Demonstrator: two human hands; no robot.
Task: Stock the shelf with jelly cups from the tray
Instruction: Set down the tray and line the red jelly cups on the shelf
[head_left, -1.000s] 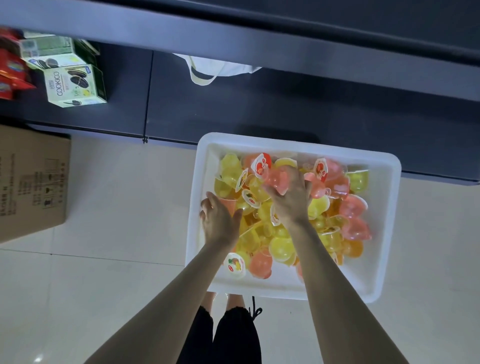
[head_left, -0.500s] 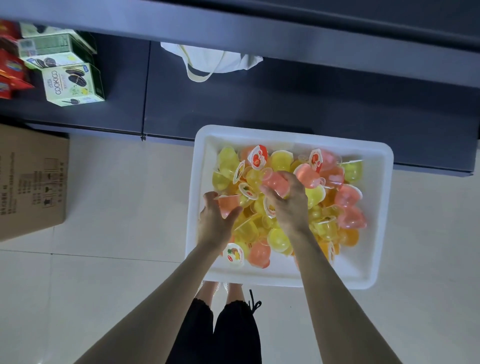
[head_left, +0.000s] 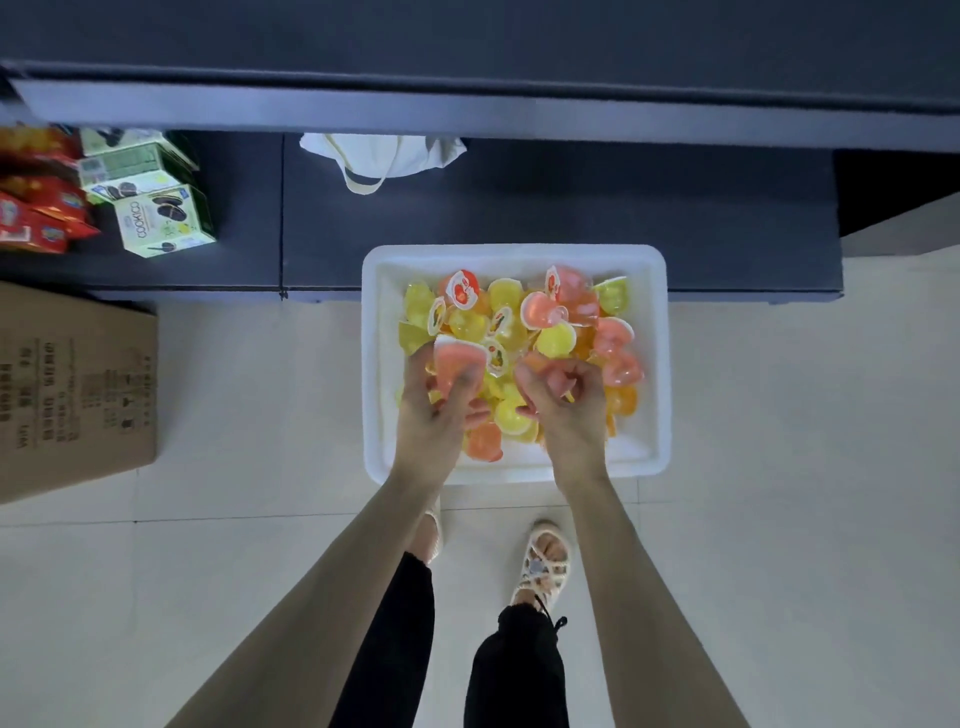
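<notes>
Tiled floor, our white tray of jelly cups; over tray, our left hand grips pink cup, right hand curled alongside, contents unclear.

The bottom shelf lay bare just beyond the white tray and off to the right. The upper shelf edge overhung its far part, above a white tote bag. Cookie boxes and red snack packs crowded the shelf's left end. A cardboard box blocked the floor on the left. The left hand, gripping a pink jelly cup, and the right hand hung over the tray's near half.
</notes>
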